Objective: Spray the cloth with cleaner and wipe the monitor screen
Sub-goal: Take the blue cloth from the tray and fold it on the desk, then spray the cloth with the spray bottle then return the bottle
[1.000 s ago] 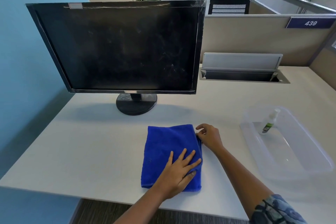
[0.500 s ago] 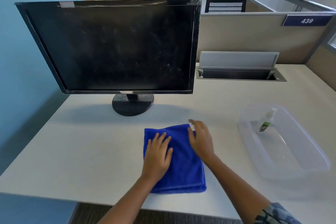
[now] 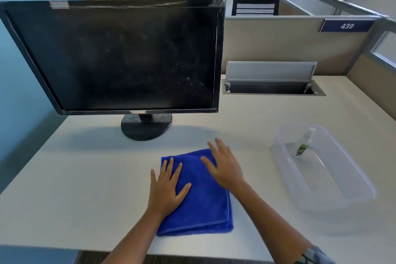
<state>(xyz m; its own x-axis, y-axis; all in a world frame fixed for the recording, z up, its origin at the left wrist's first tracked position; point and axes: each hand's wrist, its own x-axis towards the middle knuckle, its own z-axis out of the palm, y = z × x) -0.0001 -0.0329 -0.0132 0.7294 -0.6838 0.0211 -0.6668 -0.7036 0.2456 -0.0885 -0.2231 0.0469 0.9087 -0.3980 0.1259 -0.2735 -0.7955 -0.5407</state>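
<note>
A folded blue cloth (image 3: 201, 206) lies flat on the white desk near its front edge. My left hand (image 3: 168, 186) rests palm down on the cloth's left side, fingers spread. My right hand (image 3: 225, 166) hovers over the cloth's upper right part, fingers apart, holding nothing. The black monitor (image 3: 120, 58) stands behind the cloth, its dark screen smudged and dusty. A small white spray bottle (image 3: 303, 143) with a green label stands in a clear plastic bin (image 3: 342, 195) to the right.
The monitor's round black base (image 3: 146, 127) sits just behind the cloth. An open cable hatch (image 3: 272, 88) is set in the desk at the back right. A beige partition with a "439" sign (image 3: 347, 25) bounds the desk behind. A blue wall is on the left.
My left hand slid from the cloth's lower right to its left side. My right hand moved from the cloth's right edge onto its top and has now lifted slightly, fingers spread.
</note>
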